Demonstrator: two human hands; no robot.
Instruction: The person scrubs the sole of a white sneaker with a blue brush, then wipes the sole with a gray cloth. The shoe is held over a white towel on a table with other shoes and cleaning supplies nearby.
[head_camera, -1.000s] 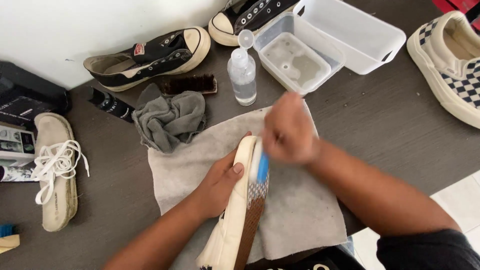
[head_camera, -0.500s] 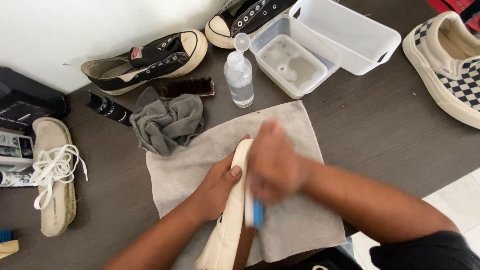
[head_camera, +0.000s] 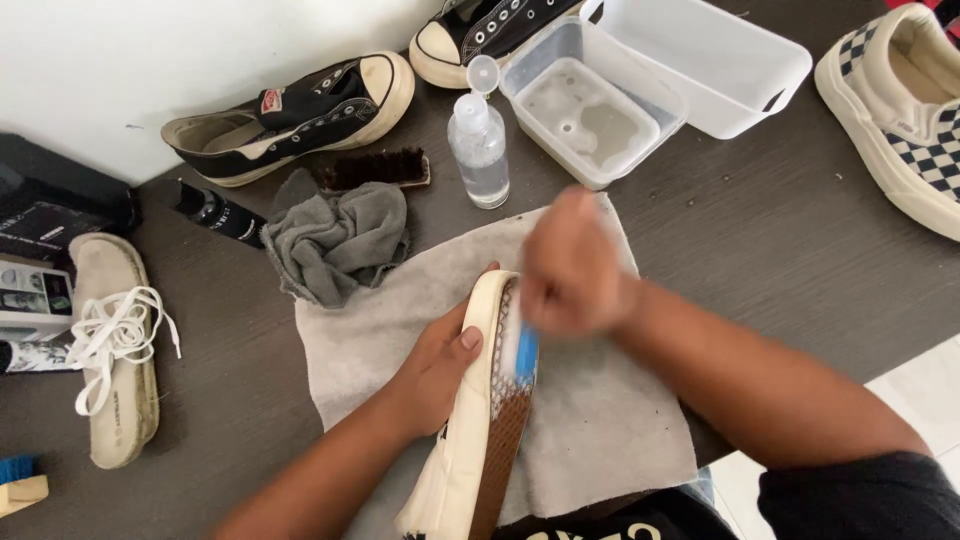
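A cream slip-on shoe (head_camera: 470, 430) lies on its side on a grey cloth (head_camera: 590, 420), its brown sole turned to the right. My left hand (head_camera: 435, 365) grips the shoe's cream sidewall from the left, thumb on the rim. My right hand (head_camera: 570, 265), blurred by motion, is closed on a blue and white brush (head_camera: 522, 350) whose bristles rest against the sole near the toe.
Around the cloth on the dark table: a crumpled grey rag (head_camera: 335, 240), a brown brush (head_camera: 375, 168), a clear bottle (head_camera: 478, 145), a tub of cloudy water (head_camera: 585, 115), black sneakers (head_camera: 290, 115), a checkered shoe (head_camera: 900, 110), an insole with white laces (head_camera: 115, 350).
My right hand has swept the brush down along the sole toward me and back up to the toe end. My left hand and the shoe have stayed put.
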